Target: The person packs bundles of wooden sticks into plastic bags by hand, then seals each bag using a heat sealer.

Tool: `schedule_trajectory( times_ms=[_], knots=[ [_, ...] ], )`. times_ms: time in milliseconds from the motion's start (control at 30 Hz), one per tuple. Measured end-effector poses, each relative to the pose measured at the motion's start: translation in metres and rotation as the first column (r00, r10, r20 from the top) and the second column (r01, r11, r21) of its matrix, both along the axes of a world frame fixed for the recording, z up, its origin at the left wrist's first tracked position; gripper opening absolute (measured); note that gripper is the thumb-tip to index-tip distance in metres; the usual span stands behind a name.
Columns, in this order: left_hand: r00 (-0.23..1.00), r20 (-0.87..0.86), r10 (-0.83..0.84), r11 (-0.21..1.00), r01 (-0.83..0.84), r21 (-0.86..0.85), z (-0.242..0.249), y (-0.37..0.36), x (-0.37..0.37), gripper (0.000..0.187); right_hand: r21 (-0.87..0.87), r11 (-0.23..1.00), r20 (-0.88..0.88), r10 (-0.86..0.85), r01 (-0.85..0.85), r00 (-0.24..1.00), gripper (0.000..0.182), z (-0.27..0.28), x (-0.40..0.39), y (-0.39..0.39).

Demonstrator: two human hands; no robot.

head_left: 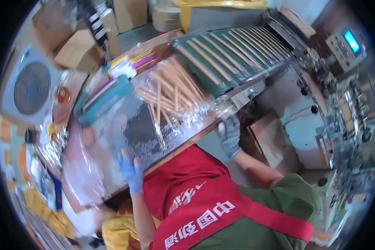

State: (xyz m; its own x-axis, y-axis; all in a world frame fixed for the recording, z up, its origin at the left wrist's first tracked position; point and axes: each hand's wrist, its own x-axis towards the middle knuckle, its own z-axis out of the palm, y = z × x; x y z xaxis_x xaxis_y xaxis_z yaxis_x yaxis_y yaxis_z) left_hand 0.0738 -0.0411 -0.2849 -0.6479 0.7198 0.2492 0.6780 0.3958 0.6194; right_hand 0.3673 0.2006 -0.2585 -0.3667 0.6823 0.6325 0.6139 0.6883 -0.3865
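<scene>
- Passage is allowed low over the tabletop [133, 127] between the left hand [132, 173] and the pile of wood-coloured sticks [176, 98], at its one o'clock.
- Leftward reach is obstructed by clear plastic [85, 177] at nine o'clock, a teal box [106, 100] at eleven.
- The right hand [230, 135] is faced by the stick-laden green conveyor [203, 62] at twelve o'clock.

— What is being carried by the desk [108, 135]?
— A loose pile of sticks [177, 85]; a row of sticks [210, 61] is being borne by the green belt [200, 60].
— Where are the hands being held?
— The left hand [133, 174] is being held at the desk's near edge, the right hand [230, 135] near the belt.
</scene>
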Motion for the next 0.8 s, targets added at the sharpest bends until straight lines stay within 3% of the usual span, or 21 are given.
schedule_trajectory(
  times_ms=[33,67,100,133,167,200,233,267,300,333,400,433,467,500,600,633,667,700,733,767,800],
  knots=[
    [0.998,-0.015,-0.053,0.995,0.051,-0.084,-0.004,0.049,-0.014,0.058,0.199,0.978,0.179,-0.097,0.06,0.979,0.037,-0.051,0.021,0.042],
    [0.995,-0.028,-0.099,0.981,0.093,-0.167,-0.003,0.101,-0.026,0.06,0.014,0.999,-0.05,-0.046,0.046,0.998,0.044,-0.018,0.007,0.059],
    [0.987,-0.059,-0.147,0.959,0.128,-0.254,0.004,0.153,-0.028,0.063,-0.046,0.995,-0.086,-0.087,0.083,0.992,0.042,-0.039,0.003,0.083],
    [0.975,0.096,-0.198,0.976,0.206,-0.072,-0.007,0.2,-0.029,0.067,-0.052,0.994,-0.121,-0.103,0.098,0.987,0.042,-0.076,-0.004,0.119],
    [0.959,0.18,-0.218,0.976,0.211,0.06,-0.016,0.246,-0.026,0.072,-0.243,0.97,0.421,0.119,-0.015,0.899,0.041,-0.12,-0.017,0.164],
    [0.93,0.27,-0.248,0.961,0.201,0.19,-0.017,0.281,-0.017,0.077,-0.451,0.892,0.774,0.395,-0.007,0.494,0.039,-0.139,-0.028,0.188],
    [0.876,0.425,-0.226,0.957,0.118,0.266,0.0,0.307,0.003,0.083,-0.434,0.895,0.486,0.327,-0.101,0.81,0.039,-0.122,-0.044,0.191],
    [0.79,0.575,-0.211,0.945,0.014,0.328,0.014,0.322,0.022,0.089,-0.52,0.827,0.151,0.332,-0.211,0.931,0.045,-0.06,-0.057,0.176],
    [0.796,0.57,-0.202,0.943,0.001,0.332,0.006,0.329,0.031,0.089,-0.529,0.76,-0.207,0.316,-0.378,0.926,0.051,0.01,-0.071,0.157],
    [0.761,0.613,-0.211,0.919,-0.058,0.389,-0.01,0.332,0.035,0.094,-0.275,0.897,-0.069,0.341,-0.346,0.938,0.063,0.002,-0.084,0.15],
    [0.728,0.654,-0.206,0.89,-0.139,0.435,-0.01,0.312,0.037,0.099,-0.565,0.547,-0.479,0.392,-0.618,0.785,0.066,-0.012,-0.117,0.117],
    [0.664,0.719,-0.206,0.895,-0.17,0.413,0.012,0.278,0.043,0.099,-0.508,0.402,-0.685,0.348,-0.762,0.64,0.063,-0.002,-0.127,0.09],
    [0.591,0.781,-0.201,0.899,-0.205,0.386,0.032,0.243,0.05,0.1,-0.758,0.36,-0.335,0.5,-0.544,0.798,0.06,0.021,-0.119,0.07],
    [0.581,0.784,-0.219,0.884,-0.223,0.412,0.043,0.206,0.052,0.099,-0.572,0.29,-0.652,0.407,-0.767,0.64,0.055,-0.001,-0.129,0.034],
    [0.557,0.817,-0.151,0.821,-0.39,0.417,0.043,0.105,0.046,0.095,-0.546,0.335,-0.549,0.549,-0.767,0.631,0.053,-0.013,-0.15,-0.057],
    [0.579,0.815,-0.028,0.813,-0.462,0.356,0.044,0.08,0.044,0.094,-0.554,0.378,-0.437,0.627,-0.742,0.645,0.049,-0.016,-0.153,-0.079],
    [0.575,0.818,0.011,0.796,-0.5,0.341,0.041,0.062,0.042,0.094,-0.542,0.426,-0.314,0.696,-0.724,0.646,0.046,-0.018,-0.156,-0.095],
    [0.646,0.761,0.062,0.786,-0.502,0.362,0.033,0.053,0.039,0.094,-0.675,0.41,0.018,0.841,-0.613,0.542,0.04,0.026,-0.156,-0.082],
    [0.706,0.7,0.107,0.78,-0.496,0.381,0.025,0.047,0.035,0.095,-0.758,0.454,0.329,0.886,-0.469,0.326,0.035,0.072,-0.158,-0.055],
    [0.739,0.652,0.169,0.792,-0.496,0.356,0.015,0.047,0.031,0.092,-0.579,0.582,0.147,0.763,-0.571,0.629,0.033,0.06,-0.165,-0.035],
    [0.73,0.661,0.174,0.777,-0.514,0.363,0.017,0.052,0.029,0.092,-0.388,0.723,-0.12,0.574,-0.571,0.81,0.033,0.05,-0.17,-0.014]
  ],
)
